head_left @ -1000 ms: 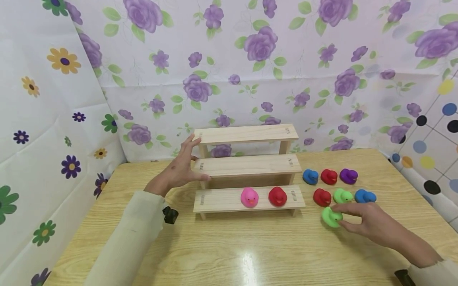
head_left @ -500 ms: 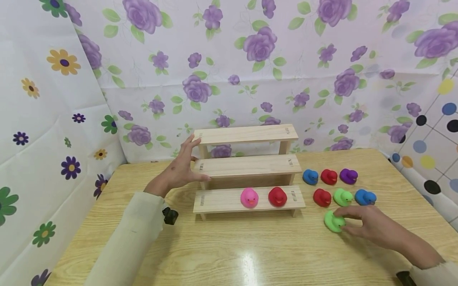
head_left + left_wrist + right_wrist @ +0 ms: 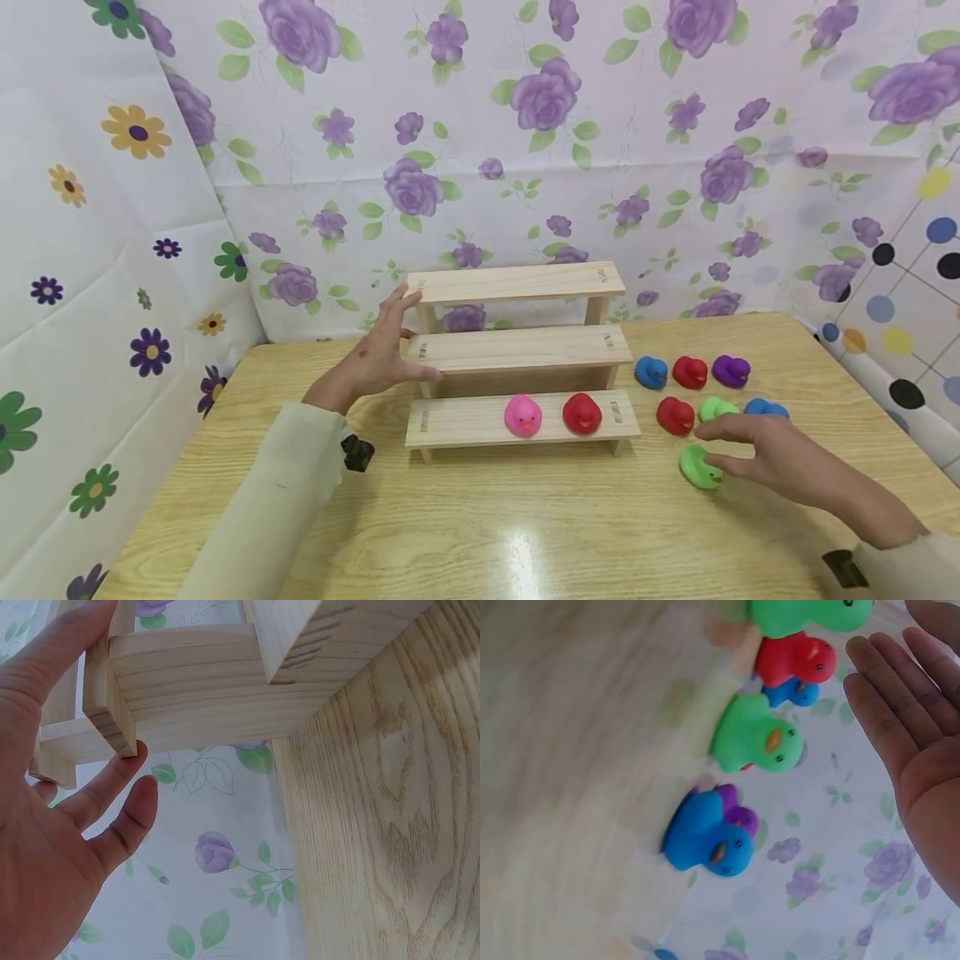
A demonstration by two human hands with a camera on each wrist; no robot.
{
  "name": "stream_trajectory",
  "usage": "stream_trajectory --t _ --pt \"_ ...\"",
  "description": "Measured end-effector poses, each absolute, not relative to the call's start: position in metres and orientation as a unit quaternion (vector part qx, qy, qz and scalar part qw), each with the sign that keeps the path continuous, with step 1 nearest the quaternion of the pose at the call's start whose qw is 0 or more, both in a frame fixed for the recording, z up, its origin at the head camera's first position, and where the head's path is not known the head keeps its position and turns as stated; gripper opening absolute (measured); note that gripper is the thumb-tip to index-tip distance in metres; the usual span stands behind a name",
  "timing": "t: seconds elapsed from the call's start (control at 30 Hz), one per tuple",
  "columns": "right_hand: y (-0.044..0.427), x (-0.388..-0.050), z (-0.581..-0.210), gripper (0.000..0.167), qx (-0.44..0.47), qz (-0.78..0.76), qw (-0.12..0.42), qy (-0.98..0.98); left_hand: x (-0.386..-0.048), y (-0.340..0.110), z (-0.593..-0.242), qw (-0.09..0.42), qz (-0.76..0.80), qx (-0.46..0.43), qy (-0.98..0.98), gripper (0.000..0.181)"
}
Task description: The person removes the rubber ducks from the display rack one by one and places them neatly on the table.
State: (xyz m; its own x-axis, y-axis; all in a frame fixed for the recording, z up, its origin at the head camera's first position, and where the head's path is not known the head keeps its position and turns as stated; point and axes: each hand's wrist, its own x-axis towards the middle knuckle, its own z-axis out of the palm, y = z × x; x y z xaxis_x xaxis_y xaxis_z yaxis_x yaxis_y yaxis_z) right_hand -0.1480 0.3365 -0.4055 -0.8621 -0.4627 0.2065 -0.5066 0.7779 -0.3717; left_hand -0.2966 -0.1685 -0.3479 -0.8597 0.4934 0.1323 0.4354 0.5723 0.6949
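Observation:
At the left end of a three-tier wooden display shelf (image 3: 517,347), my left hand (image 3: 375,358) grips the middle board, thumb on its front and fingers behind and up by the top board. The left wrist view has this hand (image 3: 37,840) around the board's end. My right hand (image 3: 787,462) hovers just beside and above a light green rubber duck (image 3: 696,468) on the table, its fingers apart from it. In the right wrist view its fingers (image 3: 885,712) are extended and hold nothing. A pink duck (image 3: 522,415) and a red duck (image 3: 582,414) sit on the bottom tier.
Right of the shelf, a back row has a blue duck (image 3: 650,372), a red duck (image 3: 689,372) and a purple duck (image 3: 731,372). Before it sit another red duck (image 3: 675,415), a green duck (image 3: 716,407) and a blue duck (image 3: 765,407). Flowered cloth (image 3: 480,125) stands behind the table (image 3: 450,525).
My right hand set the light green duck down slightly to the right and nearer me, then let go and lifted its fingers. My left hand stayed on the shelf.

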Motion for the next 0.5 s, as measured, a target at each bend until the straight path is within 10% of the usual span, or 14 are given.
stream_trajectory --t 0.5 --pt "0.285 -0.164 -0.388 0.030 0.281 0.258 0.096 -0.919 -0.297 -0.168 -0.347 0.043 0.385 0.257 0.885 0.119"
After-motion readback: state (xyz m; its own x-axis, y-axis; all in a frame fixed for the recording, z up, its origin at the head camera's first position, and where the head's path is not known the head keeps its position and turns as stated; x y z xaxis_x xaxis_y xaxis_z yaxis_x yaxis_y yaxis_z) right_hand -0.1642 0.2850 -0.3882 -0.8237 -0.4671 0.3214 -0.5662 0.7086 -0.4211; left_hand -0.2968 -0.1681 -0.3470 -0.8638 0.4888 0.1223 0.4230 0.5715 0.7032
